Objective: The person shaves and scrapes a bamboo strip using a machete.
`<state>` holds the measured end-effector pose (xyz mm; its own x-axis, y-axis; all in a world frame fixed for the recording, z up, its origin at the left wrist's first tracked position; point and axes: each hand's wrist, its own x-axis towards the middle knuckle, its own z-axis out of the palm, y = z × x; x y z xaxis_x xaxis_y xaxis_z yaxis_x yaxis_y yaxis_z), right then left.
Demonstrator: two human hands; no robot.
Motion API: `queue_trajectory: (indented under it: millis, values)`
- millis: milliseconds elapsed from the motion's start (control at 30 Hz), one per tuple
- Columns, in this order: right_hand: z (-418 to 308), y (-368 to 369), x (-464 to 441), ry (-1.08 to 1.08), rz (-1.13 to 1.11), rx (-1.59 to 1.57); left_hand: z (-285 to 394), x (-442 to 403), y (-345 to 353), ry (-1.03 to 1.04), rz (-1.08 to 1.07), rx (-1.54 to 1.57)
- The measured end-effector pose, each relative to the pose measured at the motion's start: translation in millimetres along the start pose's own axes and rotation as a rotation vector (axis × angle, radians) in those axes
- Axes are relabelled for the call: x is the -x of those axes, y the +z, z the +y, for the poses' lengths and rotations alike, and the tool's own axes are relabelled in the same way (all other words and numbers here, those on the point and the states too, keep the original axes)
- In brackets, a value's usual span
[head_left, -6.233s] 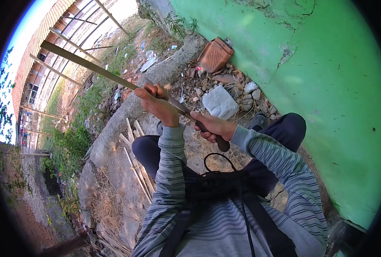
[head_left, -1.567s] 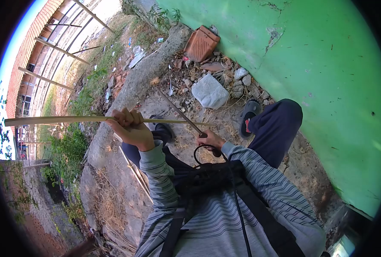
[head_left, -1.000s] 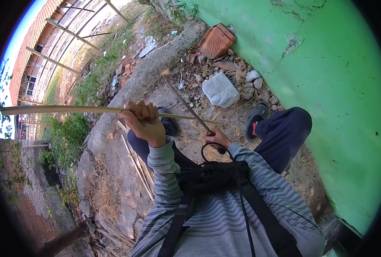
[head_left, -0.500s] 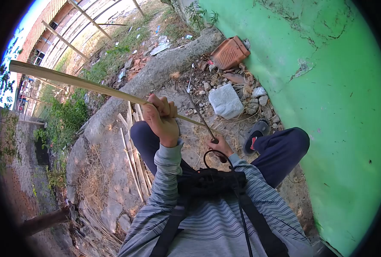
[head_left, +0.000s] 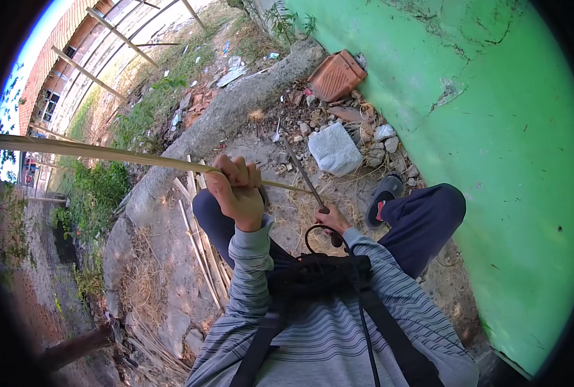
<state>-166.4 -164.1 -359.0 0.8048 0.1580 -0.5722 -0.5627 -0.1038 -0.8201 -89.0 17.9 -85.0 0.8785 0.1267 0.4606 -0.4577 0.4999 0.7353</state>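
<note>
My left hand (head_left: 240, 197) is closed around a long pale bamboo strip (head_left: 106, 153), which reaches out to the far left. The strip's thinner end passes in front of me to the right and meets the blade near my other hand. In my right hand (head_left: 336, 220) is a knife (head_left: 300, 166) with a long, narrow dark blade pointing up and away; its dark handle is gripped in my fingers. Whether the edge bites into the bamboo cannot be made out. Beside my left knee several split bamboo strips (head_left: 201, 248) lie on the ground.
A white block (head_left: 335, 149) sits ahead among stones, with an orange clay tile (head_left: 337, 76) beyond it by the green wall (head_left: 519, 193) on my right. A raised concrete edge (head_left: 235, 106) runs across ahead. A black cable (head_left: 326, 227) loops near my right wrist.
The bamboo strip's far end has swung lower and further left, and my left hand has shifted slightly left and down. The knife stays at the strip's near end. My view has turned a little.
</note>
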Motion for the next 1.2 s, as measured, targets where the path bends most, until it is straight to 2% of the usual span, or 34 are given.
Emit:
queue_trajectory:
  millis: [67,133,233,367,467,600,667,700,800,867,900,1000,1033,1067,1133,1200]
  values:
    - [-5,3,7,0.012,-0.038,-0.057,1,5,-1,-0.019,-0.016,0.025]
    - [-4,4,7,-0.128,-0.037,-0.078,2,9,1,-0.026,-0.012,0.028]
    - [10,0,-5,-0.011,-0.022,-0.049,3,9,2,-0.02,-0.031,0.041]
    - [22,1,-16,-0.042,0.023,-0.019,5,6,-5,-0.006,-0.012,0.048]
    - [11,2,-4,0.001,-0.048,-0.027,9,6,-10,-0.009,-0.015,0.078]
    - [34,3,-13,-0.042,0.062,0.042,11,11,-4,-0.017,-0.017,0.066]
    - [35,-10,-16,0.184,0.054,0.115,11,11,-3,-0.007,-0.026,0.081]
    - [33,-11,-13,0.181,0.059,0.111,11,13,-2,-0.008,-0.033,0.084]
    - [32,-9,-16,0.146,0.098,0.087,7,13,-1,-0.005,-0.048,0.093]
    - [51,2,-28,-0.146,0.032,-0.056,6,16,1,-0.01,-0.03,0.109]
    - [48,6,-22,-0.143,0.042,-0.134,7,19,4,-0.019,-0.02,0.105]
    - [68,-5,-38,-0.067,0.082,0.009,9,19,14,-0.029,-0.058,0.081]
    - [71,-10,-39,0.068,0.071,-0.046,9,20,14,-0.041,-0.084,0.094]
    - [75,-15,-38,0.065,0.072,-0.044,9,22,13,-0.053,-0.107,0.106]
    - [83,-20,-39,0.243,0.147,-0.076,6,27,9,-0.019,-0.177,0.049]
    - [82,-15,-46,0.194,0.162,-0.042,7,22,9,0.022,-0.239,-0.006]
